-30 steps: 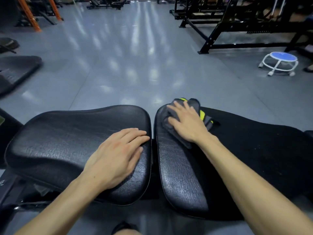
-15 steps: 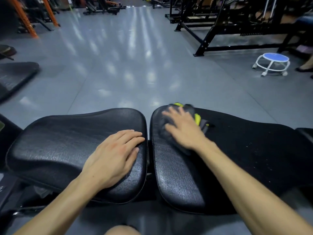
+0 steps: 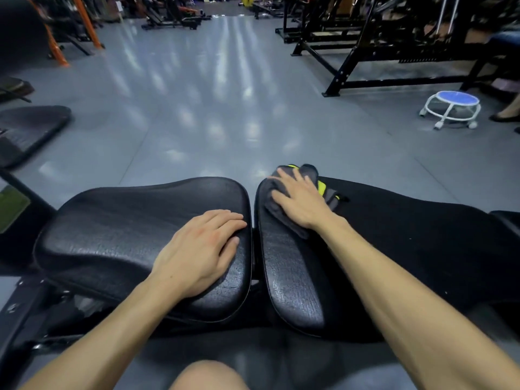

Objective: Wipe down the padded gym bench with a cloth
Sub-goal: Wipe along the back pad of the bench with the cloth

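Gym bench (image 3: 295, 277) runs left-right; right hand (image 3: 302, 205) presses cloth (image 3: 284, 218).

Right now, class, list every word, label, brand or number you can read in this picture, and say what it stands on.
None can be read.
Seat pad: no print visible.
Back pad: no print visible.
Grey and yellow cloth under the right hand: no label legible.
Far equipment: too small and blurred to read.
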Action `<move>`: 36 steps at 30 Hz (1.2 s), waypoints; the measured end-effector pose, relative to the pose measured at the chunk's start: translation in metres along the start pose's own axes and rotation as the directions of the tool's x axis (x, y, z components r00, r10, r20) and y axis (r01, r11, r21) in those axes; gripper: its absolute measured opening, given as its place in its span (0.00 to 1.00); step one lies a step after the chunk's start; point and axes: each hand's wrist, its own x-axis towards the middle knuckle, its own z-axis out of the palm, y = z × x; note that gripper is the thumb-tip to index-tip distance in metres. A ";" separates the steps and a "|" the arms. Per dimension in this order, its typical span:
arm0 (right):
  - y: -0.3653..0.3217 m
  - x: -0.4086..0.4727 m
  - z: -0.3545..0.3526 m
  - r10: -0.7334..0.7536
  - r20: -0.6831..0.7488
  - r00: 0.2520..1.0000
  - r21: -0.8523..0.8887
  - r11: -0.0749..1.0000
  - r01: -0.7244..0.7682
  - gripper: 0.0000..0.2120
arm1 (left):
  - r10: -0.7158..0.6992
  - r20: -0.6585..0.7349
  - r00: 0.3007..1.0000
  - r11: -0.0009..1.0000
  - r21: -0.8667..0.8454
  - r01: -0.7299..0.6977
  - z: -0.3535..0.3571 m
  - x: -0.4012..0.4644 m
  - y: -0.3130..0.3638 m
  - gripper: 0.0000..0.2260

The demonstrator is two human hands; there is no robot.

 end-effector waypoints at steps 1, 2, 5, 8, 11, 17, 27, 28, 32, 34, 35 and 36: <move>-0.011 -0.012 0.001 -0.078 0.026 0.997 0.021 0.997 0.078 0.27 | -0.002 -0.004 1.000 1.000 -0.005 0.002 0.000 0.000 0.000 0.17; -0.020 -0.030 0.000 -0.147 0.040 0.988 0.047 0.988 0.145 0.28 | -0.001 -0.007 1.000 1.000 -0.011 0.001 0.000 0.000 0.000 0.17; -0.017 -0.096 -0.007 -0.282 0.058 0.958 0.129 0.953 0.273 0.26 | 0.003 -0.004 1.000 1.000 -0.022 -0.003 0.000 -0.001 -0.002 0.18; 0.019 -0.153 -0.018 -0.250 0.074 0.965 0.178 0.956 0.233 0.26 | -0.004 -0.007 1.000 0.999 -0.037 0.004 -0.001 0.000 -0.004 0.19; 0.067 -0.184 -0.030 0.030 0.028 0.999 0.166 0.986 -0.034 0.26 | -0.001 -0.011 1.000 1.000 -0.025 0.000 -0.002 -0.001 -0.001 0.20; 0.002 -0.216 -0.003 0.021 -0.048 0.999 -0.005 1.000 -0.021 0.31 | 0.006 -0.017 1.000 1.000 -0.011 -0.006 -0.007 -0.002 0.006 0.14; 0.105 -0.278 -0.030 0.509 -0.088 0.856 0.217 0.849 -0.483 0.29 | 0.013 0.012 1.000 0.999 -0.052 -0.013 -0.009 -0.015 0.019 0.13; 0.109 -0.278 -0.030 0.564 -0.108 0.819 0.217 0.817 -0.534 0.31 | 0.034 0.011 0.999 0.998 -0.052 -0.033 -0.007 -0.019 0.022 0.13; 0.039 -0.268 -0.007 0.367 -0.215 0.905 0.105 0.930 -0.352 0.35 | 0.079 0.007 0.997 0.991 -0.110 -0.078 -0.006 -0.019 0.043 0.19; 0.004 -0.274 0.002 0.233 -0.172 0.957 0.203 0.959 -0.197 0.34 | 0.127 0.021 0.992 0.983 -0.135 -0.123 -0.003 -0.013 0.060 0.20; 0.000 -0.276 0.001 0.244 -0.116 0.963 0.330 0.924 -0.195 0.32 | 0.154 0.035 0.987 0.979 -0.139 -0.147 0.000 -0.009 0.069 0.18; 0.001 -0.281 -0.006 0.266 -0.070 0.961 0.470 0.859 -0.204 0.30 | 0.179 0.051 0.983 0.975 -0.142 -0.170 0.003 -0.005 0.076 0.15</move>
